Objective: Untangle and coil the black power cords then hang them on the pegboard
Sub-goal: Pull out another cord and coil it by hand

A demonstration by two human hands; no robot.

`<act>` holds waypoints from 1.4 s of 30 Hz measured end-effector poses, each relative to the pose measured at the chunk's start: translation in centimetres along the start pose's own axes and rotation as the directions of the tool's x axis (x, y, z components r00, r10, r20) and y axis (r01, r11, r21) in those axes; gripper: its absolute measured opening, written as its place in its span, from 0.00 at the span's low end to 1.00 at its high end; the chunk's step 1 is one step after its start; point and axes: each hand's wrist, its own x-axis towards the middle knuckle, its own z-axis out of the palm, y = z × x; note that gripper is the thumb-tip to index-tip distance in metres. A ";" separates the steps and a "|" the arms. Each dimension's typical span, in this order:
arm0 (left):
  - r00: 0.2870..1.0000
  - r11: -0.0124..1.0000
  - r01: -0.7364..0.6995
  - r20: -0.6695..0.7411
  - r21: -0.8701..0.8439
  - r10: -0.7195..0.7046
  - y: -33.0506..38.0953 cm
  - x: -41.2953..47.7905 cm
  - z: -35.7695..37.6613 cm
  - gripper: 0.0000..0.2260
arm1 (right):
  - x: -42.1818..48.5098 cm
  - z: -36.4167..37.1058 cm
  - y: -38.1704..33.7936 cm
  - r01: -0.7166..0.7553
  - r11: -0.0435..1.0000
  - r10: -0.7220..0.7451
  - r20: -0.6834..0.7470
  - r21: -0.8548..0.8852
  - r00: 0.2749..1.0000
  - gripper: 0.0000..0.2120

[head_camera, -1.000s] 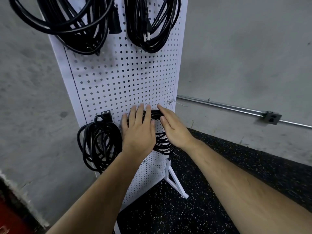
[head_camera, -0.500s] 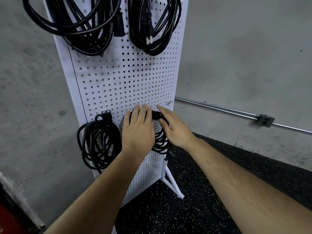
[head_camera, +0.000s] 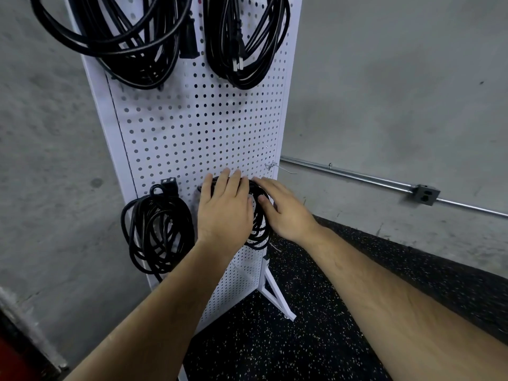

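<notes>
Expect the coiled cord [head_camera: 258, 224] under your palms to be a limp, fairly light bundle whose loops spring apart if released. Take it at the top of the loop, just beneath your fingertips, gathering every strand. Your left hand [head_camera: 225, 210] lies flat over it with straight fingers. Your right hand [head_camera: 286, 213] rests alongside, thumb on the strands, not curled round them. The cord is black, thin and many-looped, pressed against the pegboard [head_camera: 206, 127]. Another coil [head_camera: 156, 229] hangs just left of your left hand.

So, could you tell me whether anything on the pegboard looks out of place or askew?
Yes: a bare wire hook at the right edge of the pegboard juts sideways past the board and holds no cord.
</notes>
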 end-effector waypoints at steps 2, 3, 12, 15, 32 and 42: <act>1.000 1.000 -0.008 -0.018 0.003 0.008 0.0 -0.2 0.0 0.18 | -0.3 -0.1 -0.2 0.002 1.000 -0.002 0.001 -0.022 1.000 0.23; 0.999 1.000 -0.008 -0.035 -0.004 0.007 -0.1 -0.2 -0.1 0.17 | -0.4 -0.2 -0.3 0.007 1.000 -0.007 -0.006 -0.029 1.000 0.23; 0.997 0.995 0.076 0.003 -0.064 -0.076 -1.2 -0.6 -0.7 0.19 | 0.1 -0.3 -1.3 -0.025 0.999 0.025 -0.002 -0.028 1.000 0.26; 0.984 0.992 0.116 0.146 -0.057 -0.106 -1.1 -0.4 -0.4 0.20 | 0.8 0.2 -0.9 -0.054 0.998 0.055 0.054 -0.022 0.997 0.25; 0.998 0.995 0.065 0.026 -0.078 -0.063 -1.4 0.7 1.5 0.20 | 0.8 2.9 -1.2 -0.139 0.978 0.149 -0.055 0.153 0.987 0.23; 0.968 0.979 0.190 0.183 -0.070 -0.174 -1.7 -0.6 0.3 0.24 | 0.9 1.4 -1.1 -0.064 0.997 0.060 -0.078 -0.050 0.995 0.23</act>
